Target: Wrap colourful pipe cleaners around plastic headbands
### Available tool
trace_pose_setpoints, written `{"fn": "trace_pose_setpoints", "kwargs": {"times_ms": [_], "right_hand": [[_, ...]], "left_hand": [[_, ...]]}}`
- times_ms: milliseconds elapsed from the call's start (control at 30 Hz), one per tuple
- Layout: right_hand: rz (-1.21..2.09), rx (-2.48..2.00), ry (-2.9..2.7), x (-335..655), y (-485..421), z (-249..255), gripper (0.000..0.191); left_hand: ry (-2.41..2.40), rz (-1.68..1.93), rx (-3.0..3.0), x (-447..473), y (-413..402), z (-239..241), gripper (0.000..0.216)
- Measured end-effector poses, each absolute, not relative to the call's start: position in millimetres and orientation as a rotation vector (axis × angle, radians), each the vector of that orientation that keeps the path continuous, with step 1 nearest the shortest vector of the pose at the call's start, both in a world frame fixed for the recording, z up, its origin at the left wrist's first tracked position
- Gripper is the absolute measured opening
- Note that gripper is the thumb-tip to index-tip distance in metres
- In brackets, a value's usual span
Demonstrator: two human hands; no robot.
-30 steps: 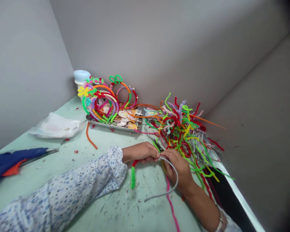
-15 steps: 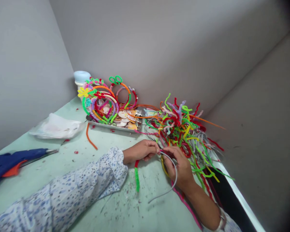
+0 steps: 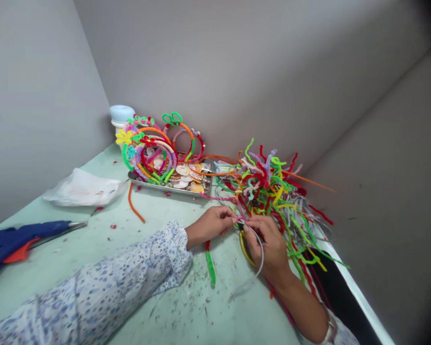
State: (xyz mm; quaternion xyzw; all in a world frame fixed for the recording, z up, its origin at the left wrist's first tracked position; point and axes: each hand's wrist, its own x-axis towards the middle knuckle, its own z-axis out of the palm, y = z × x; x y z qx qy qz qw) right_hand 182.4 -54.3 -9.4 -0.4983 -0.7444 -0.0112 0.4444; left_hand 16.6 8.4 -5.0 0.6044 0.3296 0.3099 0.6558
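Over the table's middle, my left hand (image 3: 212, 225) pinches a pink pipe cleaner (image 3: 240, 219) at its fingertips. A piece wrapped in red and green pipe cleaner (image 3: 210, 268) hangs down below that hand. Close against it on the right, my right hand (image 3: 269, 244) is closed on a thin grey wire (image 3: 262, 256) and touches the same pink strand. The wire curves down past the thumb, its lower end blurred. Beneath the right fingers shows a yellow loop handle (image 3: 247, 250) of a tool, mostly hidden. Exactly how wire and pink strand join is covered by the fingers.
A metal tray (image 3: 172, 189) of shell-like pieces and colourful headbands (image 3: 158, 158) stands at the back. Tangled pipe cleaners (image 3: 266, 177) heap on the right. To the left lie a plastic bag (image 3: 86, 189), a blue glue gun (image 3: 28, 235) and an orange strand (image 3: 134, 203).
The wire's free end has swung right and blurs. The hanging red and green piece has shifted slightly right. More pink now shows between my fingertips, and the yellow handle is more exposed.
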Motion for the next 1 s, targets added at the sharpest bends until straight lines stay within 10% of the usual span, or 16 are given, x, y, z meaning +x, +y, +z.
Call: {"fn": "trace_pose_setpoints", "kwargs": {"times_ms": [1000], "right_hand": [[0.236,-1.379,-1.763,184.8,-53.5,-14.4,0.011]], "left_hand": [[0.743,0.809,1.479,18.7,-0.1,-7.0,0.016]]}}
